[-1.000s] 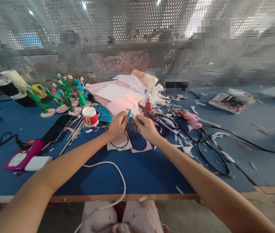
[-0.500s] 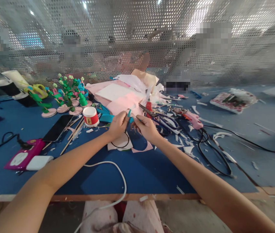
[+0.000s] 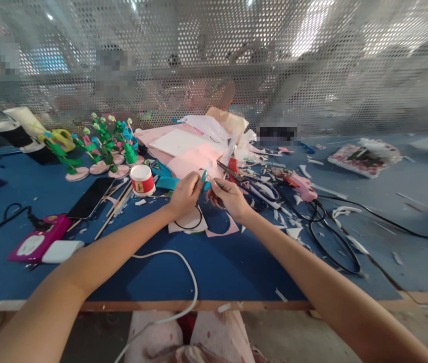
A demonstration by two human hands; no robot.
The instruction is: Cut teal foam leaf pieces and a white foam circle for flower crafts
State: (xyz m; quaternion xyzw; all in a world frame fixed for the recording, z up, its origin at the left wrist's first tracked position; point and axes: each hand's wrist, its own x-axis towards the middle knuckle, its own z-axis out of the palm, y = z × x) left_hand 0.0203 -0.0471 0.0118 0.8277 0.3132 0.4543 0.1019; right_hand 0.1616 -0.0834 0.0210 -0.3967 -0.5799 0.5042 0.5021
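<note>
My left hand (image 3: 187, 195) and my right hand (image 3: 232, 198) meet over the middle of the table, both with fingers pinched. Between the fingertips is a small teal-blue piece (image 3: 203, 176) that looks like paper or ribbon; the fingers cover most of it. A bit more blue shows just below, by the right fingers. Beneath the hands lie a white card (image 3: 185, 224) with a thin black loop (image 3: 191, 228) and a pink paper offcut (image 3: 226, 229). Left of my left hand is a wider blue strip (image 3: 166, 183). Scissors (image 3: 231, 171) rest beyond my right hand.
At left stand several green paper plants on pink discs (image 3: 77, 174), a red-and-white tub (image 3: 142, 180), a phone (image 3: 90, 198), wooden sticks (image 3: 113, 214) and a magenta power strip (image 3: 42, 237). At right are a pink glue gun (image 3: 301, 186), its black cable and white scraps. A white cable (image 3: 183, 262) crosses the front edge.
The hands stay together around the blue piece. My right fingers have shifted slightly; the whole view has moved a few pixels.
</note>
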